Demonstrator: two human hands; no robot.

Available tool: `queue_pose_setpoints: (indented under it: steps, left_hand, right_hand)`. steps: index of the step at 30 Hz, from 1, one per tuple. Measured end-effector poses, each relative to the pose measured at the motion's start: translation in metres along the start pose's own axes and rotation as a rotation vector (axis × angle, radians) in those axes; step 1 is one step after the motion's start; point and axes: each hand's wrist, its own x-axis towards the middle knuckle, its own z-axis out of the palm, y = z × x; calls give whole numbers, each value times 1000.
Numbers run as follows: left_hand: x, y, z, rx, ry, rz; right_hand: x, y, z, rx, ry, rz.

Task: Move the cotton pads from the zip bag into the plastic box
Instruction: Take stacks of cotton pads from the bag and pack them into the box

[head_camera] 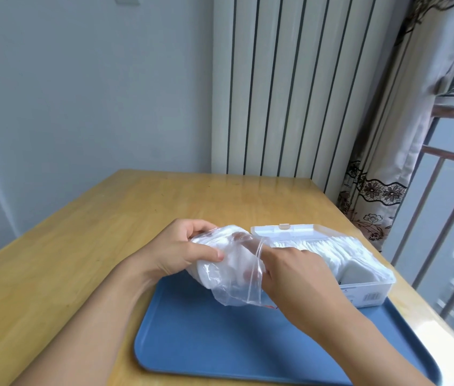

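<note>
Head view: left hand point(184, 247) gripped zip bag point(231, 270) of cotton pads point(209, 270) over tray point(192, 330), steadying it; right hand point(290, 270) reached inside, grip hidden. Plastic box point(370, 291) at tray's far-right corner, nearly full.

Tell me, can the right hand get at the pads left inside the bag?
Probably yes: the right hand is already at the zip bag mouth, fingers inside, while the left hand holds it.
</note>
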Motion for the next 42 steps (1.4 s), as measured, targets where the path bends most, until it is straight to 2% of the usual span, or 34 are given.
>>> queue_pose_setpoints:
  steps: [4,10,21,23,25,29,31,36,38,41,42]
  left_hand:
    - [-5,3,3,-66,-65,-1]
    - [-3,4,6,-136,-4,47]
    - [-5,6,7,-94,68,50]
    - [-5,6,10,-93,117,51]
    - [-5,7,13,-98,150,60]
    - [-8,12,16,-120,99,73]
    - [-10,16,17,-135,72,63]
    - [-9,16,21,-135,106,47]
    - [-7,12,21,-138,141,36]
    - [-4,8,23,-147,217,23]
    - [-3,7,23,-143,235,22]
  right_hand:
    - [-2,1,-1,18,87,-24]
    - [-3,9,4,115,254,-134]
    - [1,14,16,-38,226,-56]
    - [0,14,12,78,178,-74]
    - [-2,10,6,302,103,-79]
    - [-3,10,8,542,67,21]
    - [-2,11,12,539,85,5]
    - [-10,4,10,987,100,103]
    - [-7,0,15,923,154,67]
    - [-3,3,15,527,179,54]
    - [-3,6,16,495,178,24]
